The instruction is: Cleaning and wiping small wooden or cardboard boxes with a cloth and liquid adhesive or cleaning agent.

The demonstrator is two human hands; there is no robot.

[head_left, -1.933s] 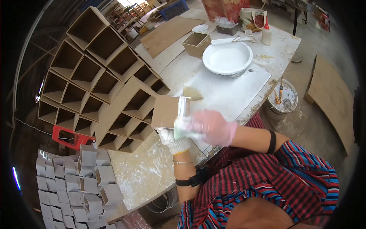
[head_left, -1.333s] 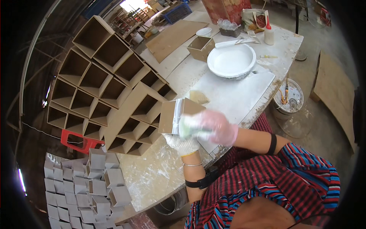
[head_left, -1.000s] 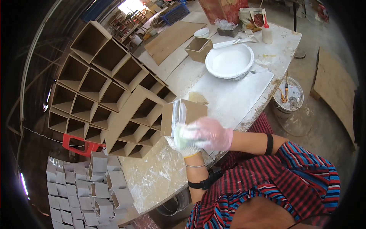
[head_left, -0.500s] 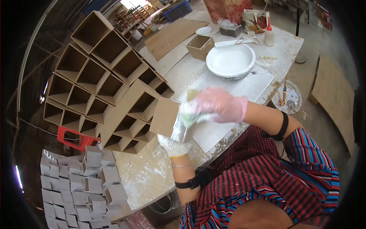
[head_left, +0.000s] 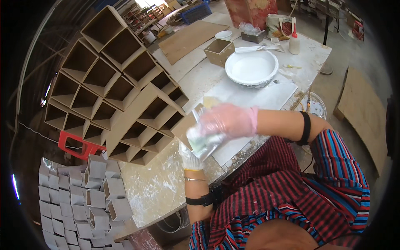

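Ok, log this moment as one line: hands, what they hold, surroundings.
left hand: holds brown panel | right hand: pink glove, presses blurred pad on panel | nearby: white bowl, stacked open boxes

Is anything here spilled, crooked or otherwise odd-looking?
Yes: the worktable is smeared and crusted with whitish residue, heaviest near the person's left hand. The grey boxes below it sit jumbled, several tilted out of their rows.
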